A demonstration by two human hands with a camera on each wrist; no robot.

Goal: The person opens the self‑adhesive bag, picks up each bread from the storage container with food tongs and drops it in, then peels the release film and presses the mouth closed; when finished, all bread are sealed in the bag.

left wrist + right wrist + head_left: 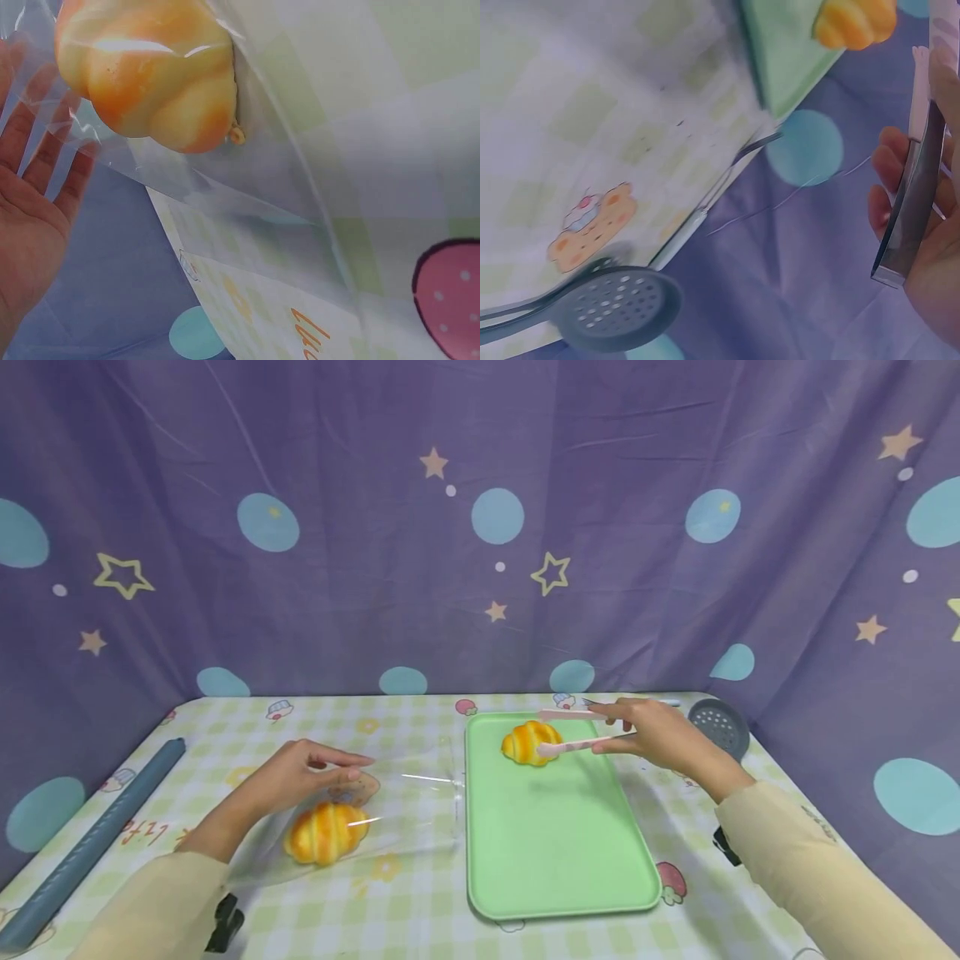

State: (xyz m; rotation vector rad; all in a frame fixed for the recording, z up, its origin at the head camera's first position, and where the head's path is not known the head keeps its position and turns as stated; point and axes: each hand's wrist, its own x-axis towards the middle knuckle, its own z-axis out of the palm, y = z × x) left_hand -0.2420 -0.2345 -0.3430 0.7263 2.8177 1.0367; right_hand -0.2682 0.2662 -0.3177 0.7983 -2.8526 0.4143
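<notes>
My left hand (303, 772) pinches a clear plastic bag (420, 827) between thumb and fingers on the left side of the table. A golden croissant-shaped bread roll (327, 833) lies inside the bag; in the left wrist view the bread roll (150, 75) shows through the plastic, with fingers (67, 176) beside it. My right hand (652, 731) grips metal tongs (915, 202) with pink tips. Their arms are spread over a second bread roll (517, 745) at the far end of the green tray (555, 860), the near tip overlapping its right side in the head view.
A grey slotted skimmer (718, 727) lies at the back right, beside a fork-like utensil (727, 180) along the table's edge. A long blue-grey bar (93, 843) runs along the left side. Purple curtain (495, 427) rises behind the checked tablecloth (375, 935).
</notes>
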